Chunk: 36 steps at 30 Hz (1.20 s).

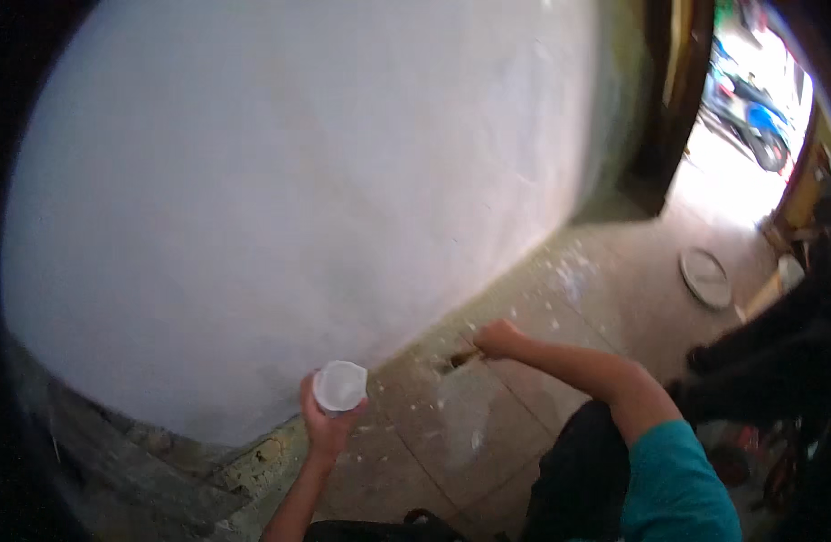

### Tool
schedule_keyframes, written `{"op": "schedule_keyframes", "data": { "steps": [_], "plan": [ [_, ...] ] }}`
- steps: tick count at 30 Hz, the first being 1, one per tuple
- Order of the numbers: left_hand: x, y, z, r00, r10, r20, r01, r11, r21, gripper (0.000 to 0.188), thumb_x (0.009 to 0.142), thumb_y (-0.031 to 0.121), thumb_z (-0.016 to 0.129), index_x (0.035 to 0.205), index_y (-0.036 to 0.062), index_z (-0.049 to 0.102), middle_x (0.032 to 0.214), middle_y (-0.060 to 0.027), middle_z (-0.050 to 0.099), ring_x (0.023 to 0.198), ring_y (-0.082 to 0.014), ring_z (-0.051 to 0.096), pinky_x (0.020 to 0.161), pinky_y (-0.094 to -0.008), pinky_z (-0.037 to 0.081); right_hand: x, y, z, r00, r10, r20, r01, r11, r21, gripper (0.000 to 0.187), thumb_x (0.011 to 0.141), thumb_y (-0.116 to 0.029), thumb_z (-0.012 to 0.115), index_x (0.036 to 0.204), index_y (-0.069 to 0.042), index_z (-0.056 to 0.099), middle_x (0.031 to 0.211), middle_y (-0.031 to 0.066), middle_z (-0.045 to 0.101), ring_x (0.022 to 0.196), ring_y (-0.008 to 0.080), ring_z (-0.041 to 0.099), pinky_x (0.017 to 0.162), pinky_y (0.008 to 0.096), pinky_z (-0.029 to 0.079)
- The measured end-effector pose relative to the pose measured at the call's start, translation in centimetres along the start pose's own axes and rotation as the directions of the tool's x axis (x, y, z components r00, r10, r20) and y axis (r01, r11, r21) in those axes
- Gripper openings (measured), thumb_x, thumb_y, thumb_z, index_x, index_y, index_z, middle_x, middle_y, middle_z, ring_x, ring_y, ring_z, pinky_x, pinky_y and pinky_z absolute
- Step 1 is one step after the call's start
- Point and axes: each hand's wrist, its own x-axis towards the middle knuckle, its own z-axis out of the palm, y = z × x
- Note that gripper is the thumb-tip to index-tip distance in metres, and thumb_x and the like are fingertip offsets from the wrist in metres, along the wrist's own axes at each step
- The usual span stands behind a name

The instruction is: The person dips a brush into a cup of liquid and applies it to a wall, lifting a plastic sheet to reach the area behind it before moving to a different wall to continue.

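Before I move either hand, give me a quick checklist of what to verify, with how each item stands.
1. White cup gripped in the left hand: ok.
2. Cup's contents: cannot tell; the inside looks pale, but no level can be made out.
3. Brush-like tool held in the right hand: ok, its dark end sticks out beyond the fist.
4. Tool's dark end clear of the floor: cannot tell from this angle.
5. Floor around the right hand clean: not ok, pale specks and smears lie there.
6. Pale, round lid-like thing away from both hands: ok, it lies farther right.
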Motion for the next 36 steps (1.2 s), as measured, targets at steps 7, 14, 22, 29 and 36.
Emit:
{"op": "schedule_keyframes", "data": {
  "steps": [7, 14, 22, 29, 36],
  "plan": [
    [-1.2, -5.5, -1.7, 0.983, -0.173, -0.062, 0.175, 0.984, 0.024, 0.076, 0.06, 0.03, 0.087, 0.118, 0.0024, 0.048, 0.115, -0.0121, 0.046, 0.111, -0.0261, 0.045, 0.093, -0.0393, 0.039, -1.6, -1.8, -8.7, 0.944, -0.214, -0.251, 0.308, 0.843, 0.441, 0.05, 0.083, -0.05, 0.062, 0.097, -0.002, 0.065, 0.09, 0.0175, 0.064, 0.086, 0.0302, 0.061, 0.072, 0.0422, 0.048],
    [0.3, -5.7, -0.1, 0.974, -0.162, -0.16, 0.18, 0.979, 0.101, 0.085, 0.053, 0.038, 0.089, 0.119, 0.0024, 0.049, 0.118, -0.015, 0.046, 0.115, -0.0299, 0.042, 0.097, -0.0418, 0.038, -12.6, 0.7, -27.1, 0.867, -0.212, -0.45, 0.442, 0.744, 0.501, 0.039, 0.091, -0.029, 0.056, 0.122, -0.006, 0.055, 0.106, 0.0136, 0.057, 0.092, 0.0249, 0.057, 0.08, 0.0359, 0.047],
    [0.3, -6.0, -0.2, 0.992, -0.105, -0.066, 0.115, 0.975, 0.191, 0.088, 0.056, 0.044, 0.087, 0.124, 0.0035, 0.047, 0.122, -0.0159, 0.044, 0.118, -0.033, 0.039, 0.102, -0.0439, 0.033, -14.5, -1.4, -28.8, 0.682, -0.212, -0.699, 0.571, 0.752, 0.329, 0.024, 0.085, -0.018, 0.066, 0.107, -0.011, 0.067, 0.091, 0.0105, 0.061, 0.083, 0.0237, 0.059, 0.074, 0.0334, 0.048],
    [-0.7, -3.2, -1.1, 0.97, -0.216, -0.11, 0.235, 0.949, 0.209, 0.088, 0.058, 0.044, 0.086, 0.126, 0.0045, 0.046, 0.124, -0.0153, 0.042, 0.12, -0.033, 0.036, 0.103, -0.0446, 0.03, -14.0, -3.9, -28.2, 0.612, -0.257, -0.747, 0.709, 0.597, 0.376, 0.029, 0.072, -0.016, 0.079, 0.097, -0.006, 0.069, 0.077, 0.0056, 0.069, 0.067, 0.0113, 0.064, 0.063, 0.0265, 0.052],
    [-0.6, 1.7, 0.3, 0.99, -0.057, -0.132, 0.106, 0.91, 0.4, 0.083, 0.058, 0.042, 0.086, 0.12, 0.0024, 0.049, 0.119, -0.0136, 0.044, 0.112, -0.0328, 0.038, 0.099, -0.0434, 0.031, -11.8, -7.3, -26.8, 0.447, -0.091, -0.89, 0.852, 0.348, 0.392, 0.022, 0.084, -0.006, 0.067, 0.098, -0.004, 0.051, 0.087, 0.0068, 0.066, 0.081, 0.0159, 0.066, 0.069, 0.0283, 0.052]
  ]
}}
